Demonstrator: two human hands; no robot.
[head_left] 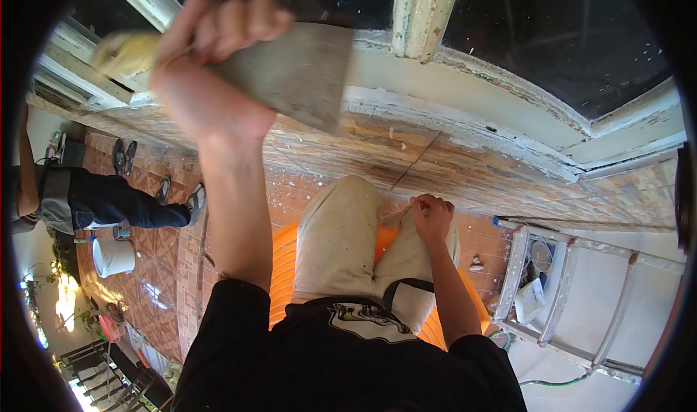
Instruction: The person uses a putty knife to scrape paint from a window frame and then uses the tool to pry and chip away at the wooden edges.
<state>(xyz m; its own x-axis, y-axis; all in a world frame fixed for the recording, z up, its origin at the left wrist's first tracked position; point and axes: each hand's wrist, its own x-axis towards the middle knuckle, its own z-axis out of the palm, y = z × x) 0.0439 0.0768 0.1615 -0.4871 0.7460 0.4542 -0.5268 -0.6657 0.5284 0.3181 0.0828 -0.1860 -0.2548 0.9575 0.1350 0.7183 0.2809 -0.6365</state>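
Observation:
My left hand is raised in front of the window frame, closed around a putty knife. Its broad grey blade points to the right, and a yellowish end, smeared by motion, sticks out on the left. The blade overlaps the lower window rail in this view. Low over my right knee, my right hand has its fingers curled inward; whatever is in them, if anything, is hidden. Old paint on the frame is chipped and flaking. I sit on an orange plastic chair, in light trousers.
On the right a paint-spattered ladder stands by a tray. At left are another person's dark trousers, a white bucket and a black chair. Paint chips dot the tiled floor below the wall.

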